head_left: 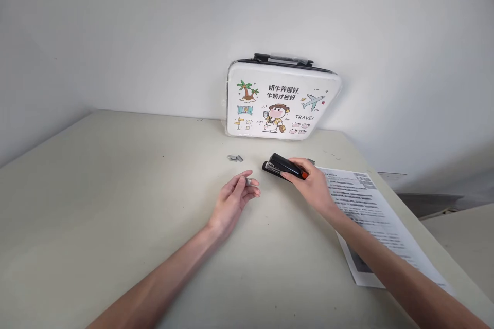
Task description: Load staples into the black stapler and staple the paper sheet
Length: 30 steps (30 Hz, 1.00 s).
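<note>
While the right hand [312, 185] rests on the worktop [96, 205] with its grip clamped on the black stapler [281, 166], the left hand [234, 199] lies palm-up just left of it, grip pinched together on a short staple strip [249, 181].

Stapler: lying on the worktop, centre-right, long axis running far-left to near-right. Orange-red end sits under the right fingers, and the black nose points left toward the left hand. Bare metal shows along its near side. Can't tell whether the magazine is open.

Staple strip: small, grey, held between left thumb and fingertips. It's near the stapler nose, not touching it. Can't tell if it's touching the worktop or just off it.

Around them:
- Loose staples [234, 158]: a couple of grey pieces flat on the worktop beyond the left hand, apart from both hands.
- Grey piece [311, 161]: just behind the right knuckles, partly hidden, too small to identify.
- Printed sheet [370, 211]: flat on the worktop, dense text, passing under the right forearm and running toward the near-right edge.
- White case [281, 100]: standing on edge at the back of the worktop, leaning on the wall [154, 36]. It has a black handle on top and a cartoon print with a palm tree, a plane and "TRAVEL".

Both forearms are bare, coming in from the bottom edge and converging toward the centre.
</note>
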Available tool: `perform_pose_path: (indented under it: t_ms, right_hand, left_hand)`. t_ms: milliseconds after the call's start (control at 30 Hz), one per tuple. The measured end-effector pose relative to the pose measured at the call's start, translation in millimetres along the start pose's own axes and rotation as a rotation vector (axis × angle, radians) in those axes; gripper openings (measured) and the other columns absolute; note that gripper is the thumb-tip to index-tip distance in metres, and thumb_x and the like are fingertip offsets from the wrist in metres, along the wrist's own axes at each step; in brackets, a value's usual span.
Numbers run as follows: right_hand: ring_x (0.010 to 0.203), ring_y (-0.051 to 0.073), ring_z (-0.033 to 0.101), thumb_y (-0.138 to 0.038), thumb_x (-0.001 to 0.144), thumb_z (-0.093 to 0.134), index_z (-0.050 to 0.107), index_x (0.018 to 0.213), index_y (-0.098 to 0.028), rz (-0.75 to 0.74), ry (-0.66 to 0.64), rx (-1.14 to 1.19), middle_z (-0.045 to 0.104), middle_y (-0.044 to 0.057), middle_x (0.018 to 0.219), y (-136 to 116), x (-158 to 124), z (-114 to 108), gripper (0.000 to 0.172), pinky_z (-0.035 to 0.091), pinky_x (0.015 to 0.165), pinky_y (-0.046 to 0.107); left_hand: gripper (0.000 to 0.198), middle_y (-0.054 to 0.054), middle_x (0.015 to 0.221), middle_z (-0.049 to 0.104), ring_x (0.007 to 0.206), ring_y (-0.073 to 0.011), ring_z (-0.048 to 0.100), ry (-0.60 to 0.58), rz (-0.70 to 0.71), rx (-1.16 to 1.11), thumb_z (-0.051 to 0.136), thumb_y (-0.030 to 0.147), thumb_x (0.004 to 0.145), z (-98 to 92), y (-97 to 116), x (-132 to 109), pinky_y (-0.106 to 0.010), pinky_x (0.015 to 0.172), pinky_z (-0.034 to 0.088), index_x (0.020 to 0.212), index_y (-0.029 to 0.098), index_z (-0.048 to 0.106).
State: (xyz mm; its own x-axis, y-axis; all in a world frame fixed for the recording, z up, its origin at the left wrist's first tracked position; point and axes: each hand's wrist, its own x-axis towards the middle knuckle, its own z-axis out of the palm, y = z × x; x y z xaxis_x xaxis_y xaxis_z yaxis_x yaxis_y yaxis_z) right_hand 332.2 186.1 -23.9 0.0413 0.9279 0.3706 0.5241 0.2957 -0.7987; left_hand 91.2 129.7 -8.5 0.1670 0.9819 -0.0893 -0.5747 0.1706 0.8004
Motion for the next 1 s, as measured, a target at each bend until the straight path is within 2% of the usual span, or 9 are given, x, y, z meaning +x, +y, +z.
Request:
perform_pose_path:
  t_ms: [167,367,600,733,867,1000]
  right_hand:
    - [0.099,0.027,0.072,-0.046,0.078,0.081,0.074,0.108,-0.021,-0.007,-0.041,0.068,0.079,0.008,0.110,-5,33,34,0.040,0.054,0.090,0.041]
    - [0.099,0.027,0.072,-0.037,0.076,0.079,0.073,0.107,-0.021,-0.012,-0.096,0.081,0.080,0.007,0.110,-4,67,78,0.036,0.053,0.093,0.042]
    - [0.103,0.026,0.072,-0.032,0.079,0.077,0.072,0.111,-0.021,-0.103,-0.146,0.107,0.079,0.008,0.115,-4,91,112,0.035,0.051,0.099,0.041]
    - [0.103,0.026,0.072,-0.031,0.080,0.077,0.071,0.111,-0.022,-0.127,-0.178,0.143,0.079,0.007,0.114,-11,95,132,0.033,0.052,0.099,0.040]
    - [0.104,0.026,0.072,-0.036,0.084,0.074,0.069,0.114,-0.024,-0.161,-0.211,0.125,0.078,0.006,0.112,-14,93,137,0.033,0.053,0.099,0.042]
    - [0.119,0.028,0.067,-0.046,0.093,0.066,0.065,0.123,-0.024,-0.214,-0.162,0.099,0.072,0.011,0.129,-17,80,116,0.038,0.052,0.105,0.046]
  left_hand:
    - [0.044,-0.010,0.099,0.074,0.081,-0.0185,0.070,-0.035,-0.043,0.009,0.080,0.044,0.090,-2.8,-5,0,-0.040,0.092,0.052,0.119,0.013,0.071]
    - [0.044,-0.011,0.095,0.075,0.080,-0.0202,0.071,-0.035,-0.043,0.058,0.076,0.048,0.092,-4.2,-8,1,-0.040,0.086,0.054,0.117,0.013,0.068]
    - [0.039,-0.007,0.088,0.071,0.067,-0.0157,0.066,-0.057,-0.084,0.125,0.072,0.048,0.094,-4.3,-5,-1,-0.036,0.078,0.052,0.111,0.014,0.068]
    - [0.038,-0.006,0.086,0.070,0.068,-0.0153,0.065,-0.040,-0.094,0.149,0.072,0.049,0.094,-4.4,-5,0,-0.034,0.076,0.051,0.110,0.015,0.066]
    - [0.043,-0.004,0.084,0.069,0.069,-0.0152,0.065,-0.036,-0.082,0.152,0.073,0.054,0.092,-4.9,-4,3,-0.034,0.076,0.051,0.108,0.016,0.064]
    - [0.049,-0.003,0.084,0.068,0.070,-0.0140,0.063,-0.024,-0.029,0.165,0.077,0.060,0.087,-6.3,-4,6,-0.032,0.073,0.050,0.103,0.016,0.064]
